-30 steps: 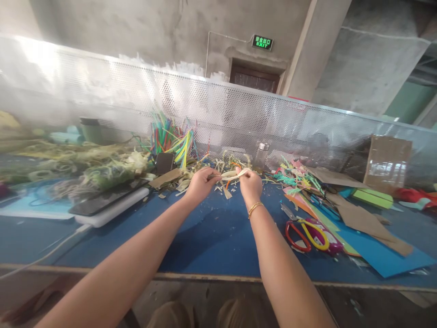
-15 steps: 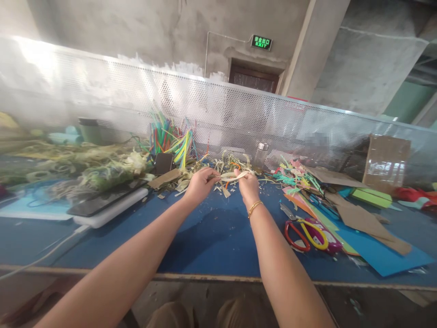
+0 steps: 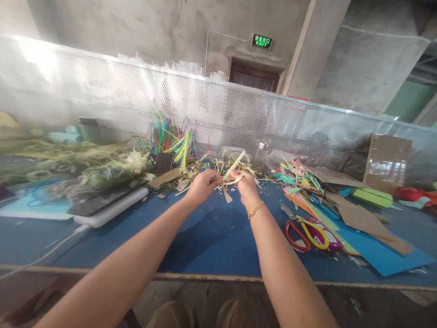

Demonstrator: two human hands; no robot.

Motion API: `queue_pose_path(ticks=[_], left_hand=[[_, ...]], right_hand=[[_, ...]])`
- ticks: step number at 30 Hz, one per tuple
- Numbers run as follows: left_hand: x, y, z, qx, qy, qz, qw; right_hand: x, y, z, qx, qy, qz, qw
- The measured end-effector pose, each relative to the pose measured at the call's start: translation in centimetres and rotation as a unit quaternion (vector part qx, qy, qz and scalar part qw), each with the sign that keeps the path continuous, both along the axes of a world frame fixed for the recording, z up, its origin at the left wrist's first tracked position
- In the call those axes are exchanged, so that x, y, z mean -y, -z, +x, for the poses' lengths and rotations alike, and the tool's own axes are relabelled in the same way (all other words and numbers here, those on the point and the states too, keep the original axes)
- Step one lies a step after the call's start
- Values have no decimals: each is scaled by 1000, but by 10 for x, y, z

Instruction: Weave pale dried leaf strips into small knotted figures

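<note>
Both hands meet above the far middle of the blue table (image 3: 211, 246), close together over a litter of pale scraps. My left hand (image 3: 204, 184) pinches pale, flat strips (image 3: 235, 164) that look like dried husk or straw. My right hand (image 3: 246, 186), with a gold bracelet at the wrist, is closed on the same strips from the other side. One strip sticks up and to the right between the hands, another loops over the right fingers, and a short end hangs below. The fingertips are small and partly hidden.
Scissors (image 3: 303, 228) with red and yellow handles lie right of my right forearm, beside coloured paper (image 3: 378, 250) and cardboard. On the left are a fibre heap (image 3: 112, 171) and a white device (image 3: 112, 209) with a cable. A bottle (image 3: 262, 155) and colourful stems (image 3: 170, 136) stand behind.
One pale strip, which lay nearly level between the hands, now points up and to the right. My right hand has shifted slightly left, nearer my left hand.
</note>
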State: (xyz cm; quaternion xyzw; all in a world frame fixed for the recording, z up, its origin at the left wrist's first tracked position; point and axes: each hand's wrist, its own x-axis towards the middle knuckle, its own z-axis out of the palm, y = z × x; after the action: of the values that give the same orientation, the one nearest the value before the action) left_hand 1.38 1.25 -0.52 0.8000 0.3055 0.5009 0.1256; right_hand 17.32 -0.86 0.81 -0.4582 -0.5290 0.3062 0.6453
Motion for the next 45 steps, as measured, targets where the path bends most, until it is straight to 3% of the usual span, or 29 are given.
queue_pose_path(ticks=[6,13,19,27,32,35,39,45], left_hand=[[-3,2,2,48,-15,-71,996],[1,0,4,108,28,-135,985],[3,-2,3,115,26,-135,984],[3,-7,0,159,40,-176,971],[0,-7,-2,189,58,-223,954],[-2,-7,-4,227,65,-250,939],[-5,-6,-5,265,93,-300,912],[-4,-5,-5,265,109,-351,892]], right_hand=[[-4,5,2,101,-48,32,993],[-4,4,6,212,51,75,973],[0,2,3,236,32,63,969],[-4,6,-2,220,38,110,968],[-1,3,-2,155,-61,102,981],[3,-1,-3,167,-109,102,975],[9,-4,-3,254,-58,168,951],[18,-12,0,418,76,275,862]])
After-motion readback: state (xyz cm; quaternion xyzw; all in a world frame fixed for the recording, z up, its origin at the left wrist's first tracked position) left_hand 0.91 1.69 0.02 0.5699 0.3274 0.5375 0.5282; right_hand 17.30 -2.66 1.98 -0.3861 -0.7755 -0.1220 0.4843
